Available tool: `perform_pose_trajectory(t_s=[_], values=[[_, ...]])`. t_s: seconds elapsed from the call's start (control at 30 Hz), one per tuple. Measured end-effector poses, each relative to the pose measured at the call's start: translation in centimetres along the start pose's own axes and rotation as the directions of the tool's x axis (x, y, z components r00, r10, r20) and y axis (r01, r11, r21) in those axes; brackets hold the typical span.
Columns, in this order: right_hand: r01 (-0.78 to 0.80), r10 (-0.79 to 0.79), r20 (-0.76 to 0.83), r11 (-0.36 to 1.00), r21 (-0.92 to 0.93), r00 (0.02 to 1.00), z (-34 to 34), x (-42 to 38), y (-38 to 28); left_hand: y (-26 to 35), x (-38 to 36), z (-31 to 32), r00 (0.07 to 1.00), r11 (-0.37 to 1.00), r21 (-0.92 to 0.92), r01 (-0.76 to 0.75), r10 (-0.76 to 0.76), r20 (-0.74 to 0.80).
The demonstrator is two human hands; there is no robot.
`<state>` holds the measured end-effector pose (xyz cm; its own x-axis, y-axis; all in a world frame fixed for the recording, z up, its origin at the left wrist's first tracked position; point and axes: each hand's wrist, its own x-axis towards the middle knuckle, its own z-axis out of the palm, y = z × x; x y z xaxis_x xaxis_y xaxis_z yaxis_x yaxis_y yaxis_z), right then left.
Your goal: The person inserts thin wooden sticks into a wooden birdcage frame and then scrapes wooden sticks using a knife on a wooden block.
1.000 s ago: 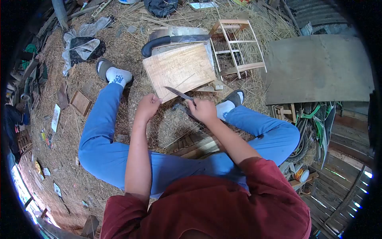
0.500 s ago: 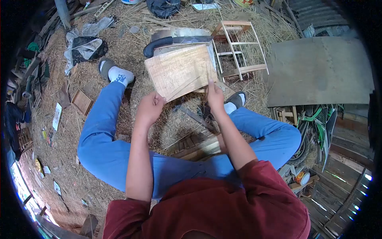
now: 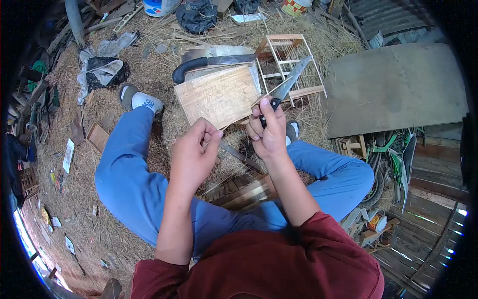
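Observation:
A knife with a black handle and grey blade (image 3: 293, 78) is in my right hand (image 3: 269, 127), its tip pointing up and right. My left hand (image 3: 196, 149) is closed in a pinch around one end of a thin strip of wood (image 3: 239, 118), which runs up towards the right hand. Behind the hands a pale wooden board (image 3: 217, 94) lies on other boards. Above it rests a long blade with a dark curved handle (image 3: 189, 67). To the right is a small slatted wooden frame (image 3: 309, 90), partly behind the knife.
A large flat sheet (image 3: 393, 92) lies at the right. Black plastic bags (image 3: 196, 16) and a patterned bucket (image 3: 296, 6) are at the top. A small wooden tray (image 3: 98, 137) sits left of my leg. Straw and shavings cover the ground.
The knife now shows raised in my right hand, blade up. Both hands have come nearer to me, away from the board's lower edge, and the view has shifted slightly.

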<state>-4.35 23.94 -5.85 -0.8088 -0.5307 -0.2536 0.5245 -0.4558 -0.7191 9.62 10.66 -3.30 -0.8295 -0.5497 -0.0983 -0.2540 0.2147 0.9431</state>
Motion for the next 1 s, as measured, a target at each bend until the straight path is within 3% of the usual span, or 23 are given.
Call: perform_pose_trajectory(t_s=[0.27,1.0], values=[[0.087,-0.087,-0.008,0.996,-0.016,0.996,0.6,-0.5,-1.4,3.5,-0.2,-0.6,0.999,0.996,0.089,-0.026,0.024,0.030],[0.112,-0.112,-0.017,0.994,-0.019,0.994,0.6,-1.2,-2.4,3.7,-0.1,0.3,0.992,0.998,0.003,0.057,-0.057,0.114]])
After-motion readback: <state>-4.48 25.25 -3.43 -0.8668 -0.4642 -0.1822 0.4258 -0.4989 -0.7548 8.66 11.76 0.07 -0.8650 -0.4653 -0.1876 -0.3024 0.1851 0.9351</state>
